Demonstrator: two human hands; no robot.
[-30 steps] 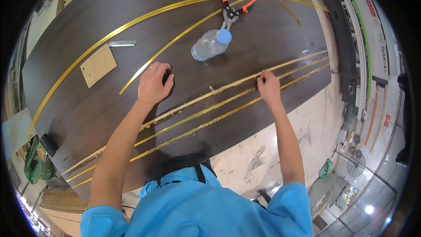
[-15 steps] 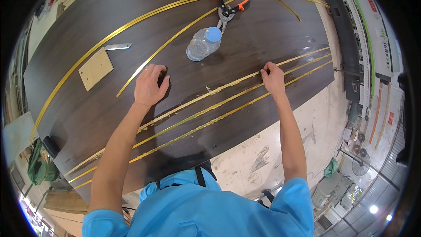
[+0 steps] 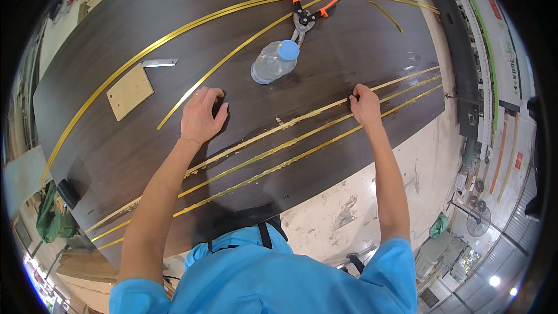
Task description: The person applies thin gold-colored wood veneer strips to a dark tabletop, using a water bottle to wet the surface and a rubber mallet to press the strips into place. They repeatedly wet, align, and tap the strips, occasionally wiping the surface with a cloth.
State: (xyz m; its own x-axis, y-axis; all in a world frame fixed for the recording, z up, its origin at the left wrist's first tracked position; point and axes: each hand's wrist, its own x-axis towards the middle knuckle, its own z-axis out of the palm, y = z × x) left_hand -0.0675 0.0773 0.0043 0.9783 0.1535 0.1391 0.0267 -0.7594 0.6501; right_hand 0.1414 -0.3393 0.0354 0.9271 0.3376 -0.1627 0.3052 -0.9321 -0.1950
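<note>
My left hand (image 3: 201, 117) rests on the dark brown board (image 3: 139, 157), thumb apart from its loosely bent fingers and nothing seen in it. It lies by the lower part of a loose, thin gold strip (image 3: 218, 65). Farther right, my right hand (image 3: 366, 108) is at the farthest of three long lines across the board, a pale groove (image 3: 302, 118) with crumbs along its edges. Its fingertips are pinched together, and what they may hold is hidden. Gold strips show in the middle line (image 3: 279, 147) and the nearest line (image 3: 273, 168), with yellowish residue beside them.
Beyond my hands stand a clear plastic bottle (image 3: 273, 65) with a blue cap and orange-handled snips (image 3: 303, 18). A wooden block (image 3: 130, 93) and a blade (image 3: 160, 63) lie at left. Long gold strips (image 3: 192, 25) curve across the far side; a short offcut (image 3: 385, 16) lies far right.
The view has shifted slightly, so the board and its things appear a little lower and to the right. Both hands keep nearly the same places and poses.
</note>
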